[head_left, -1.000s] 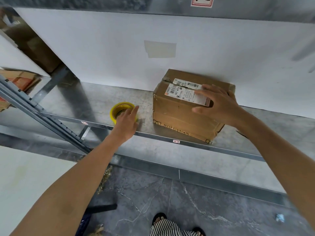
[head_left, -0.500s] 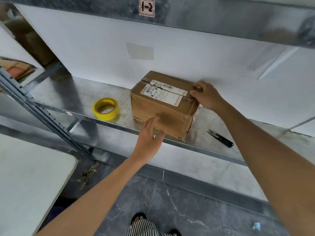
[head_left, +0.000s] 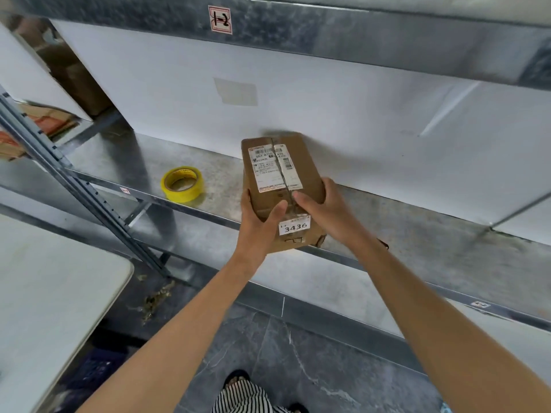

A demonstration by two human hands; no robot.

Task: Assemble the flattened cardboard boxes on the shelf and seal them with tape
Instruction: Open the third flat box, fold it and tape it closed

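1. White table (head_left: 44, 293): lower left, in front of the racking.
2. Flattened cardboard (head_left: 47, 122): a stack lying in the neighbouring bay at far left, with orange print that is too blurred to read.
3. Grey upright (head_left: 74, 186): a slotted post that separates the two bays.
4. Metal shelf (head_left: 417, 222): a small red-and-white tag (head_left: 125, 190) is stuck on its front lip, and the writing on it is illegible.
5. Yellow tape roll (head_left: 182, 184): lies flat on the shelf, left of the box and apart from it. The printing on its core cannot be read.
6. Beam sign (head_left: 220, 20): red-bordered and handwritten "1-2", fixed to the upper beam.
7. Cardboard box (head_left: 301, 150): assembled, lengthwise to the viewer on the shelf. Its near end projects past the front lip. Whether its base lies flat on the shelf cannot be told.
8. Shipping label (head_left: 274, 166): white with barcodes, on the box top and crossed by the centre seam. Its text is too blurred to read with certainty.
9. Number sticker (head_left: 294, 226): white, on the near face, reads "3436".
10. Left hand (head_left: 258, 225): fingers wrapped round the near left edge of the box, thumb lying across the top.
11. Right hand (head_left: 325, 210): fingers curled round the near right edge, thumb on top close to the seam.
12. Dark object (head_left: 383, 243): on the shelf, mostly hidden behind the right forearm.
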